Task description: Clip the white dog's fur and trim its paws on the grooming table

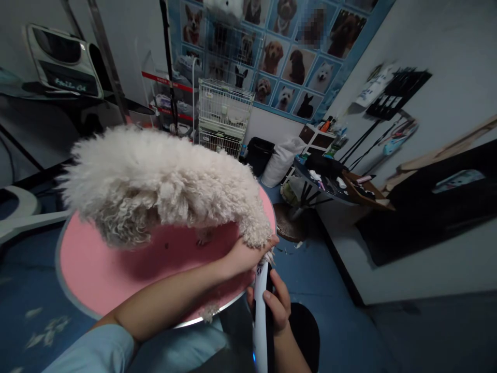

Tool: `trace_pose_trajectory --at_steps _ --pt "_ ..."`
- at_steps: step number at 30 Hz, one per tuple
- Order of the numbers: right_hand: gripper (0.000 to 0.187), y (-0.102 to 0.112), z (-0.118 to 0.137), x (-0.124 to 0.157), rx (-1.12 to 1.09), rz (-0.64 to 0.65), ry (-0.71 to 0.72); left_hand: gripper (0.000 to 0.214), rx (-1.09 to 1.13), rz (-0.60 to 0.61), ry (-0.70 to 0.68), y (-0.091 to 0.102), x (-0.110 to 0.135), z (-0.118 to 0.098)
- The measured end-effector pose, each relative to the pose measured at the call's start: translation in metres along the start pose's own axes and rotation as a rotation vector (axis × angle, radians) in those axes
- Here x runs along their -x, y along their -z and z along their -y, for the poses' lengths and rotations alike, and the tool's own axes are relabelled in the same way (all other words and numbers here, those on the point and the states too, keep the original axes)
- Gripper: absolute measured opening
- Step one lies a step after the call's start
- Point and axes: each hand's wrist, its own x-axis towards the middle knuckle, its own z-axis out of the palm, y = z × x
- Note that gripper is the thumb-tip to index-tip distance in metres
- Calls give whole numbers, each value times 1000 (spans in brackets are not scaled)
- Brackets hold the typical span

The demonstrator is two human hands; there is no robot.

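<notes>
A fluffy white dog (163, 181) stands on a round pink grooming table (108, 269). My left hand (248, 255) is closed around the dog's paw (258, 235) at the table's right edge. Just below it, my right hand (274, 303) grips a white and black clipper (263, 316), held upright with its head right under the paw.
A wire cage (224, 116) stands at the back under a wall poster of dogs (279, 46). A side tray with tools (334, 181) sits to the right. A black pole (169, 62) rises behind the dog. Blue floor (334, 321) surrounds the table.
</notes>
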Motion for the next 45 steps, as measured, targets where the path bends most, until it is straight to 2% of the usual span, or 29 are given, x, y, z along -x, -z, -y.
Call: trace_pose_trajectory --at_steps 2,6,9,14,17,21,23,25,27,28,30,32,33,35,36,37,40,41,43,45 --pt "55 0 3 -13 4 -30 41 45 -16 -18 3 0 -1 1" --pt "52 1 6 -30 -18 4 47 43 -32 -51 -24 1 -2 3" --pt "53 4 8 -28 -38 1 38 43 -4 -2 -34 3 -1 2" --pt "61 5 12 -16 -1 -64 11 48 25 117 48 2 1 2" --pt "58 -1 12 -20 19 -38 21 46 37 96 24 1 1 3" --pt "55 -2 9 -41 -31 18 18 44 43 81 14 4 -3 4" --pt "49 7 10 -54 -127 122 -57 43 44 112 19 7 -6 6" --pt "39 19 15 -64 -287 285 -184 43 56 131 38 9 -8 8" --pt "34 29 24 -69 -432 345 -314 43 70 124 78 10 -8 9" --pt "35 32 30 -69 -464 301 -375 44 75 116 99 10 -9 10" --pt "38 30 39 -65 -424 107 -483 46 81 127 122 9 -8 11" --pt "39 24 45 -62 -342 -23 -505 47 85 152 103 9 -8 11" --pt "39 20 46 -60 -331 -11 -488 48 80 150 89 9 -8 11" --pt "36 14 45 -58 -391 100 -445 47 60 112 71 11 -8 11" --pt "35 13 44 -57 -447 142 -456 46 51 87 70 12 -8 11" --pt "35 13 42 -55 -508 129 -496 46 44 68 71 13 -8 11" --pt "32 15 38 -50 -708 -115 -699 44 31 54 53 16 -10 12" --pt "31 15 36 -50 -772 -152 -766 44 34 43 48 16 -10 13" --pt "33 12 32 -53 -872 -74 -857 44 49 35 70 17 -12 15" --pt "38 5 29 -62 -888 110 -896 47 63 62 105 19 -13 18"
